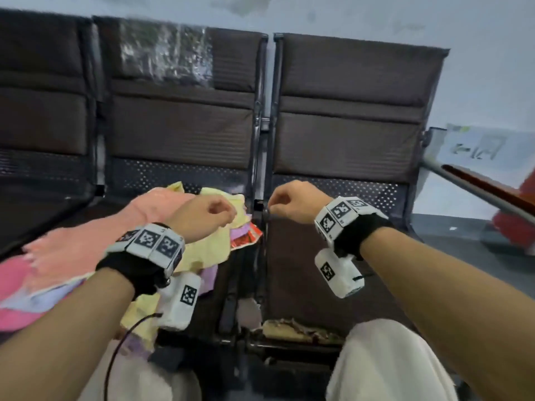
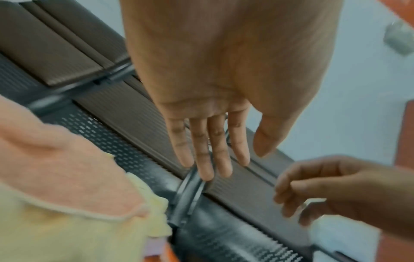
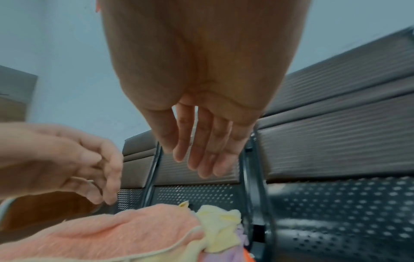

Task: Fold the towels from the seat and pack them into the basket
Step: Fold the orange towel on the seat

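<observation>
**Both hands up and empty over the towel heap, 3 seats in view**

Hands: 2. The left hand (image 1: pixel 206 215) hovers over the far end of the towel heap. Its grip is loose, with fingers relaxed and lightly curled, pinching nothing. The right hand (image 1: pixel 291 201) hovers just right of the frame bar between the seats. Same grip: loosely curled and empty. The hands are near each other but apart, and neither touches any cloth.

Wrist bands: 2, black with white marker tiles, one on the left wrist (image 1: pixel 150 243) and one on the right (image 1: pixel 343 216). White camera units: 2, one hanging under each wrist, left (image 1: pixel 179 299) and right (image 1: pixel 338 274).

Seats: 3 in a row, dark brown padding on perforated metal.
- The left seat (image 1: pixel 37 111) is only partly in frame.
- The middle seat (image 1: pixel 179 125) carries the towels on its surface. 1 patch of clear plastic wrap (image 1: pixel 165 53) sits on its backrest.
- The right seat (image 1: pixel 347 140) has a torn front edge (image 1: pixel 295 328).

Towels: unfolded, in 1 loose overlapping heap on the middle seat. 4 colours counted.
- The peach towel (image 1: pixel 86 250) is on top.
- The yellow towel (image 1: pixel 202 251) is under it, towards the right.
- The lilac towel (image 1: pixel 210 277) peeks out at the right edge.
- The pink towel (image 1: pixel 14 276) is at the far left.

Layers underneath are too blurred to count. 1 red-orange piece (image 1: pixel 246 237) pokes out at the heap's right edge. Cannot tell what it is.

Knees: 2, in light trousers, at the bottom of the frame.
</observation>
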The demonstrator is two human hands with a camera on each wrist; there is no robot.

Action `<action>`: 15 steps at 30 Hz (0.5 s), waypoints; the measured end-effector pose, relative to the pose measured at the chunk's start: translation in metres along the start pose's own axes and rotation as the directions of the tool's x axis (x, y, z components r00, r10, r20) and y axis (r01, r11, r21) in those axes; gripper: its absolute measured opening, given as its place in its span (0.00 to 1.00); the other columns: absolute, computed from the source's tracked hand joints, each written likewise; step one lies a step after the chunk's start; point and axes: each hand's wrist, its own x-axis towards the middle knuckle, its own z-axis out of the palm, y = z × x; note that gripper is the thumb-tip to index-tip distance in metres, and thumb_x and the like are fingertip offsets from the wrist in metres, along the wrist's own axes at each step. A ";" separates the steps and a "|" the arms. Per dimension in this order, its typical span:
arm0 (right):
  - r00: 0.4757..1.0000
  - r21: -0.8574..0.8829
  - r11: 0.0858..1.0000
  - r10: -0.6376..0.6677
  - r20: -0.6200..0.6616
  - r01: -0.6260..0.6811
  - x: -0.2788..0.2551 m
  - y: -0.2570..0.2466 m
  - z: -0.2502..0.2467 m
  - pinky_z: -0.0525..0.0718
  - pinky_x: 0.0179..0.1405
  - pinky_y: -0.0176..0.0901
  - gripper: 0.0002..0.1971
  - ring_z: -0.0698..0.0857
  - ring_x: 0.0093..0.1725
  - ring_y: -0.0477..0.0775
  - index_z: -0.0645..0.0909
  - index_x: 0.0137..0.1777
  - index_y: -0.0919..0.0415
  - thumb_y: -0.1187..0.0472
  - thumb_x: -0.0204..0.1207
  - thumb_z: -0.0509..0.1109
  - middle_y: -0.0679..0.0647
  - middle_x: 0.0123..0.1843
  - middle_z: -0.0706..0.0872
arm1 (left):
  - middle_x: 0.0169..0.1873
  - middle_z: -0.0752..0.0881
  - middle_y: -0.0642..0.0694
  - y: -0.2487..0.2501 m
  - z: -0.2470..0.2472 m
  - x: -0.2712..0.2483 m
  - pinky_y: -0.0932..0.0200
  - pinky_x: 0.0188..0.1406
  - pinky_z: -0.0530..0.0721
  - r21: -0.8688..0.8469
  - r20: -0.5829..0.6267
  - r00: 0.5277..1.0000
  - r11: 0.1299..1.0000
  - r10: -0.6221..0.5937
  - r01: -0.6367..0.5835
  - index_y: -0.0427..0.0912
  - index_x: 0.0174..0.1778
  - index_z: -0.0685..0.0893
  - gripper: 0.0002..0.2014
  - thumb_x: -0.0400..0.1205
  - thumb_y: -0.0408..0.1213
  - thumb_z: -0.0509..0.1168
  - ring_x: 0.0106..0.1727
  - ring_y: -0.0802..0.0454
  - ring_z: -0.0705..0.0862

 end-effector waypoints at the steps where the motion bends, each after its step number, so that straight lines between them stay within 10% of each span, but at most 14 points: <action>1: 1.000 0.010 1.000 -0.018 0.024 0.018 0.014 -0.009 0.012 0.73 0.47 0.34 0.09 0.80 0.47 0.44 0.87 0.54 0.55 0.56 0.78 0.69 0.49 0.51 0.88 | 0.44 0.89 0.49 -0.020 -0.008 0.000 0.56 0.53 0.80 0.089 0.009 1.000 0.996 -0.026 0.026 0.45 0.44 0.86 0.03 0.79 0.38 0.67 0.49 0.51 0.85; 9: 0.968 0.103 0.986 -0.148 0.201 0.129 0.096 -0.047 0.123 0.79 0.55 0.39 0.11 0.84 0.55 0.51 0.84 0.58 0.57 0.58 0.78 0.69 0.53 0.56 0.88 | 0.56 0.79 0.46 -0.128 -0.047 0.002 0.53 0.61 0.78 0.515 -0.015 0.953 0.815 -0.302 0.267 0.48 0.64 0.80 0.20 0.76 0.44 0.68 0.58 0.46 0.79; 15: 0.954 0.059 0.969 -0.247 0.172 0.240 0.134 -0.066 0.185 0.75 0.62 0.49 0.16 0.78 0.60 0.58 0.83 0.59 0.57 0.58 0.70 0.74 0.58 0.57 0.83 | 0.55 0.80 0.46 -0.152 -0.059 -0.005 0.50 0.61 0.78 0.649 0.056 0.961 0.741 -0.272 0.172 0.47 0.57 0.87 0.22 0.67 0.46 0.76 0.58 0.47 0.78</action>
